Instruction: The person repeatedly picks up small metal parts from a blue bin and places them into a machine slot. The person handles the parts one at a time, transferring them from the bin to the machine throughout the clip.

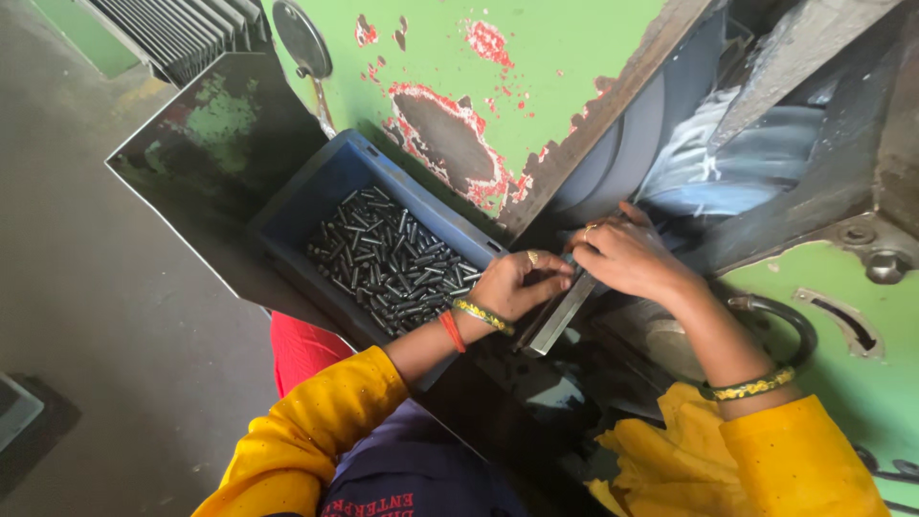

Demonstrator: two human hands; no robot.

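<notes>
My left hand [517, 282] rests at the near corner of a blue plastic bin [316, 196] full of several short dark metal pins [392, 263]. Its fingers are curled and reach toward a slanted metal guide rail [560, 316] in front of the grinding wheel [622, 158]. Whether a pin sits in the fingers is hidden. My right hand [627, 258] lies palm down over the top end of the rail, next to the wheel, with its fingertips touching the left hand's fingers. Both wrists wear bangles, and yellow sleeves cover my arms.
A worn green machine housing [536, 57] with chipped red patches stands behind the bin. A dark metal tray [191, 172] holds the bin. More green machine body with a bolt [885, 268] is at the right. Grey concrete floor [86, 287] lies to the left.
</notes>
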